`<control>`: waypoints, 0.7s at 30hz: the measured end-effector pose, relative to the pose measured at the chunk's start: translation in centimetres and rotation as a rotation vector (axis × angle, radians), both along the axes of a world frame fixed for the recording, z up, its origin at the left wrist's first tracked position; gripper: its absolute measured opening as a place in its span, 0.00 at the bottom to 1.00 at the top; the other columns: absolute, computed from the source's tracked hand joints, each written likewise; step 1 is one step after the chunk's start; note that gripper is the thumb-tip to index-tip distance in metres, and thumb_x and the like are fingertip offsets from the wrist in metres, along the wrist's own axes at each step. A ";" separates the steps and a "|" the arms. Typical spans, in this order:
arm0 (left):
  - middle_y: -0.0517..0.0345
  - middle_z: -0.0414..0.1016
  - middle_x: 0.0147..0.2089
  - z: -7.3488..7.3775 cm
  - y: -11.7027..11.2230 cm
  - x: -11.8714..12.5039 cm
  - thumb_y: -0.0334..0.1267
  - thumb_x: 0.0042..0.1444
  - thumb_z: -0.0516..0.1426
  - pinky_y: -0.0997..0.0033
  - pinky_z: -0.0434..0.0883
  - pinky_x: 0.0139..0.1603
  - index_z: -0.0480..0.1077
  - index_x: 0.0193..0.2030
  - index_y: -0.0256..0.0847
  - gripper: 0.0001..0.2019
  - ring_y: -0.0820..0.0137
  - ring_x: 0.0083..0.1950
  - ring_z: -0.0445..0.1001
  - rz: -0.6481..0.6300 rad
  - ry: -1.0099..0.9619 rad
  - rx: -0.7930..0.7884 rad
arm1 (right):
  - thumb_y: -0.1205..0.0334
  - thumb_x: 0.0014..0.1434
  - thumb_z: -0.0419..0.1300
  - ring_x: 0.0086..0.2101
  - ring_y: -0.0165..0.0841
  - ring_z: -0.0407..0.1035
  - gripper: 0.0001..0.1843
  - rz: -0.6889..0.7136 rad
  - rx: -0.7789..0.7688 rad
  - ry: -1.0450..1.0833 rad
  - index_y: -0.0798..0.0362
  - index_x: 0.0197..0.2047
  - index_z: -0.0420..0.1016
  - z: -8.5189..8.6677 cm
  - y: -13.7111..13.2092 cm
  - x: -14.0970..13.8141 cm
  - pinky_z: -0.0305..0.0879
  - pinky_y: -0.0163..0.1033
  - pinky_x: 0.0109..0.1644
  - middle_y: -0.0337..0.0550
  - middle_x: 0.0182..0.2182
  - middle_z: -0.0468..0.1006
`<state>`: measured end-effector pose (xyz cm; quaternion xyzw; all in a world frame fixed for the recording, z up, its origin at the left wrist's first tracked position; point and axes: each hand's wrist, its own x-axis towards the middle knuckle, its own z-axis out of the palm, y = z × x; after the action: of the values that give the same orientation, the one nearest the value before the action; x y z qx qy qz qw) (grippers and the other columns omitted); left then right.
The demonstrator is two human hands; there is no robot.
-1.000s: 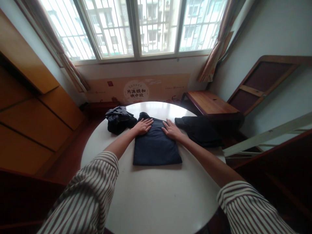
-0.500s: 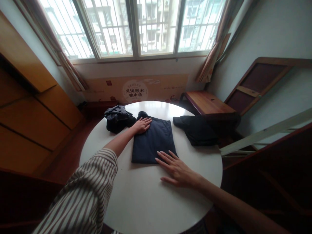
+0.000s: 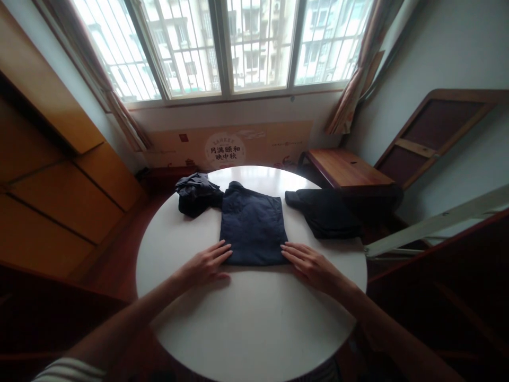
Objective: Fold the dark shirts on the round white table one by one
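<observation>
Navy folded shirt (image 3: 253,228) touches left hand (image 3: 202,265) and right hand (image 3: 312,268).

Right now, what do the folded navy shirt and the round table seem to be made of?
The folded navy shirt looks like matte woven cloth, perhaps cotton, going by its soft creases. The round white table seems to have a smooth painted or laminate top, since it shines with window light.

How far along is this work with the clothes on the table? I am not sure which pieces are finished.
Done: the navy shirt on the round white table lies folded into a neat rectangle. In hand: the left hand and right hand lie flat at its near corners, gripping nothing. Remaining: the dark bundle beside it still looks crumpled, and the black garment lies rumpled, not squared.
</observation>
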<state>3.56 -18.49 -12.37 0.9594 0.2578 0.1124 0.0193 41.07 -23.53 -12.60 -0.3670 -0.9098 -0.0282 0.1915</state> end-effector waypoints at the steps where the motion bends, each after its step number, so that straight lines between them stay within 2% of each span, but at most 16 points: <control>1: 0.42 0.68 0.64 -0.2 -0.2 -0.4 0.47 0.67 0.53 0.53 0.68 0.65 0.66 0.64 0.37 0.23 0.55 0.69 0.63 0.017 0.000 0.016 | 0.70 0.65 0.51 0.57 0.43 0.69 0.20 0.015 0.000 -0.017 0.58 0.57 0.75 0.1 0.4 0.1 0.68 0.52 0.60 0.54 0.56 0.75; 5: 0.45 0.74 0.59 -0.7 0.4 -0.3 0.35 0.69 0.49 0.57 0.72 0.62 0.69 0.60 0.38 0.17 0.60 0.63 0.70 0.019 -0.089 0.069 | 0.72 0.62 0.52 0.55 0.44 0.70 0.19 0.053 -0.002 -0.022 0.59 0.52 0.77 0.2 1.8 -0.2 0.69 0.53 0.59 0.56 0.54 0.77; 8: 0.46 0.78 0.51 -0.2 -0.3 0.3 0.31 0.67 0.49 0.61 0.77 0.55 0.71 0.54 0.38 0.14 0.63 0.54 0.77 0.027 -0.232 0.064 | 0.72 0.64 0.51 0.56 0.43 0.70 0.17 0.067 -0.021 0.063 0.56 0.51 0.76 0.7 1.1 -0.2 0.65 0.57 0.61 0.54 0.52 0.78; 10: 0.46 0.78 0.46 0.7 -1.9 0.3 0.30 0.66 0.50 0.62 0.77 0.51 0.70 0.51 0.37 0.12 0.63 0.49 0.78 0.022 -0.310 0.017 | 0.72 0.65 0.51 0.56 0.41 0.70 0.15 0.107 -0.075 0.148 0.55 0.51 0.74 1.6 -0.6 0.0 0.62 0.57 0.63 0.52 0.50 0.79; 13: 0.48 0.78 0.43 2.9 -5.0 -0.2 0.29 0.66 0.50 0.68 0.76 0.46 0.70 0.50 0.37 0.10 0.66 0.43 0.78 0.020 -0.403 -0.129 | 0.72 0.65 0.53 0.53 0.37 0.72 0.14 0.179 -0.227 0.272 0.53 0.51 0.72 3.2 -4.3 0.2 0.63 0.50 0.64 0.50 0.48 0.80; 14: 0.49 0.79 0.42 3.7 -5.9 -0.3 0.30 0.66 0.50 0.70 0.76 0.44 0.70 0.50 0.38 0.10 0.67 0.42 0.78 0.042 -0.435 -0.182 | 0.71 0.65 0.54 0.51 0.37 0.73 0.14 0.168 -0.261 0.327 0.52 0.52 0.71 3.7 -5.3 0.2 0.66 0.46 0.61 0.49 0.47 0.80; 16: 0.51 0.79 0.41 5.1 -6.4 -0.2 0.33 0.68 0.49 0.72 0.75 0.42 0.72 0.49 0.39 0.11 0.68 0.40 0.79 0.128 -0.506 -0.276 | 0.68 0.65 0.56 0.45 0.35 0.76 0.12 0.060 -0.286 0.457 0.50 0.51 0.72 4.3 -6.3 0.0 0.71 0.40 0.53 0.47 0.43 0.81; 18: 0.54 0.79 0.38 5.8 -5.1 0.4 0.39 0.69 0.49 0.73 0.74 0.36 0.73 0.49 0.40 0.12 0.69 0.36 0.78 0.269 -0.593 -0.369 | 0.63 0.65 0.57 0.38 0.34 0.76 0.10 -0.105 -0.288 0.615 0.49 0.50 0.73 4.6 -5.4 -0.4 0.73 0.37 0.44 0.44 0.38 0.80; 21: 0.55 0.79 0.37 5.2 -0.3 2.0 0.49 0.66 0.53 0.75 0.72 0.29 0.74 0.48 0.38 0.17 0.69 0.32 0.77 0.437 -0.737 -0.505 | 0.52 0.64 0.57 0.32 0.33 0.73 0.14 -0.270 -0.412 0.856 0.52 0.47 0.74 4.2 -1.1 -1.6 0.71 0.36 0.34 0.43 0.34 0.78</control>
<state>5.53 -18.83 -7.12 0.7448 0.4481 0.3796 0.3169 39.50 -24.58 -8.36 -0.4907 -0.6804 0.2809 0.4663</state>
